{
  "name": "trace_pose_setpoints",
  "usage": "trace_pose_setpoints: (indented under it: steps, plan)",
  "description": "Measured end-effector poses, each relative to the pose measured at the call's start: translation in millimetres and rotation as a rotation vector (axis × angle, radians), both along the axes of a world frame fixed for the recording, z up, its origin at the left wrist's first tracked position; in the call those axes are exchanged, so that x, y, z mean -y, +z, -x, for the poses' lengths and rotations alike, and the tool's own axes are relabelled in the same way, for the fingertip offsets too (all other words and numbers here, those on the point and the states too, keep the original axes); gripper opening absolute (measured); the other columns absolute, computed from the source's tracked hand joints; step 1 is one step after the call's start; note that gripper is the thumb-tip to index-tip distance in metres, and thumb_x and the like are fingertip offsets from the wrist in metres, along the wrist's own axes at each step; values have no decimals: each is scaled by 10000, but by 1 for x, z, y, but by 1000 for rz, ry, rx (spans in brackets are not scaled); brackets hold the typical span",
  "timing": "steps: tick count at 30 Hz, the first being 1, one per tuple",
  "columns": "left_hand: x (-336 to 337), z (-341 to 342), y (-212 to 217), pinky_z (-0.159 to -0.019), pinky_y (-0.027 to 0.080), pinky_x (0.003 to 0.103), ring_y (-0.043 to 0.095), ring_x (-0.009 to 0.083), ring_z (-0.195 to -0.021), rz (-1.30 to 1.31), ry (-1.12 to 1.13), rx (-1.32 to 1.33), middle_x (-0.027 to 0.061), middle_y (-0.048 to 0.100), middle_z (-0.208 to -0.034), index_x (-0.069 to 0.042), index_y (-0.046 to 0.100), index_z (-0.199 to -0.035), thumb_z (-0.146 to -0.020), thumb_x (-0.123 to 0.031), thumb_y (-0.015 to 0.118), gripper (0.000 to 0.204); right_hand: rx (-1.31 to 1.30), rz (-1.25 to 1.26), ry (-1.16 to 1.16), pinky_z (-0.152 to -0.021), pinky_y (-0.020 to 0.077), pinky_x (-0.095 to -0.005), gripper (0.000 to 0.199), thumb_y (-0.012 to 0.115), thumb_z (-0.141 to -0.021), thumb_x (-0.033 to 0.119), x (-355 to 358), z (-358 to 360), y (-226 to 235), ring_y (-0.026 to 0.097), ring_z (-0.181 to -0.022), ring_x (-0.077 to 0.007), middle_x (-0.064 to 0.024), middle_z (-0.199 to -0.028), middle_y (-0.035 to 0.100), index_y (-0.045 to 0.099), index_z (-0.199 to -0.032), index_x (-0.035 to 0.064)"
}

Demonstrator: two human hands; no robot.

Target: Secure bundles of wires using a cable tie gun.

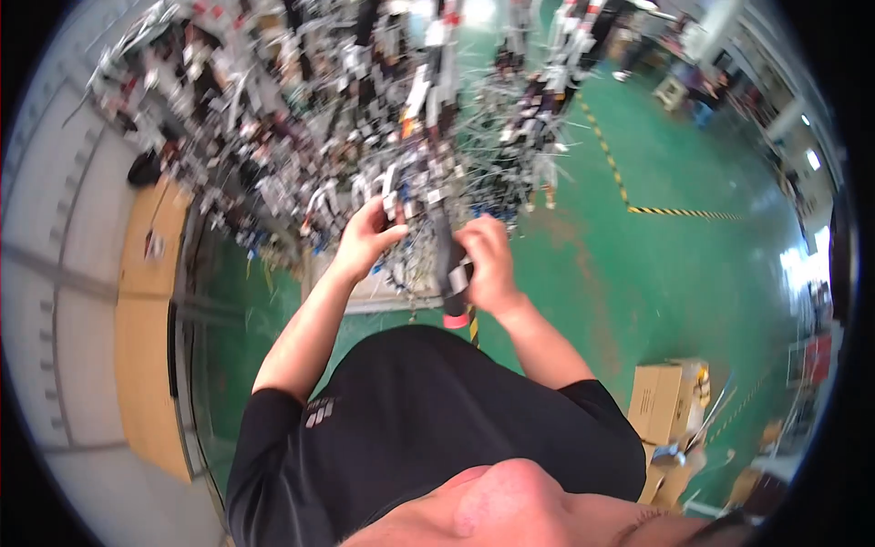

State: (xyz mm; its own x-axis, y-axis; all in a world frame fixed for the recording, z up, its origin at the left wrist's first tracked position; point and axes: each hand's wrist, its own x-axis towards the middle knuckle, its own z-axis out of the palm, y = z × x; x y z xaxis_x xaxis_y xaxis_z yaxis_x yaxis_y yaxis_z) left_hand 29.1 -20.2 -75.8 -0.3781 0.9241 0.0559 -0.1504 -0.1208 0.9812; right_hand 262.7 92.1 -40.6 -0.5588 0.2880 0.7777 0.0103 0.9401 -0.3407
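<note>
A dense mass of hanging wire harnesses (273, 137), with many white connectors and dark wrapped cables, fills the space before me. At its lower middle, my left hand (366, 242) has its fingers curled about a slender white piece (390, 190), thumb pointing right; blur hides what kind of piece it is. A thick black-wrapped cable bundle (444, 246) hangs down between my hands, with a pinkish-red lower end and a white patch. My right hand (489, 264) is closed on the right side of this bundle, its fingertips partly hidden.
Behind the harnesses' lower ends is a pale board or low platform (374, 296). Wooden panels (146, 356) stand at left. Opened cardboard boxes (658, 401) lie at lower right on the green floor (583, 301), which has black-and-yellow tape (679, 212). People are at the far right.
</note>
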Motion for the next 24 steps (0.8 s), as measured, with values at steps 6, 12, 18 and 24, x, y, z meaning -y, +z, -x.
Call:
trace_pose_setpoints:
  steps: [6, 12, 18, 24]
  plan:
    - [10, 25, -30, -1142, 448, 394, 655, 237, -1236, -91, -275, 205, 104, 702, -1294, -20, 586, -1382, -921, 12, 683, 472, 15, 367, -29, -872, 517, -384, 473, 783, -690, -24, -1, -8, -40, 623, -970, -317, -152, -1091, 628, 626, -1136, -30]
    - [28, 48, -41, -1193, 390, 370, 595, 223, -1354, -8, -502, 160, 147, 677, -1437, -13, 605, -1431, -877, -199, 723, 596, 38, 866, 215, -951, 492, -334, 446, 786, -830, 54, 19, -23, -55, 608, -1019, -174, -36, -1114, 614, 631, -1248, 44]
    - [32, 50, -68, -1150, 453, 349, 641, 166, -1277, 52, -549, 45, 74, 728, -1322, -16, 592, -1460, -944, 19, 729, 535, -4, 1144, 351, -1017, 515, -387, 540, 839, -821, 124, 23, -25, -74, 637, -1141, -177, -32, -1206, 659, 631, -1317, 69]
    - [40, 35, -126, -926, 563, 322, 706, 119, -940, 86, -33, -365, 40, 751, -1062, -38, 652, -1351, -1075, -107, 639, 285, 374, 1016, 406, -910, 515, -328, 528, 830, -839, 169, 25, -24, -36, 656, -1031, -182, -48, -1175, 691, 659, -1319, 33]
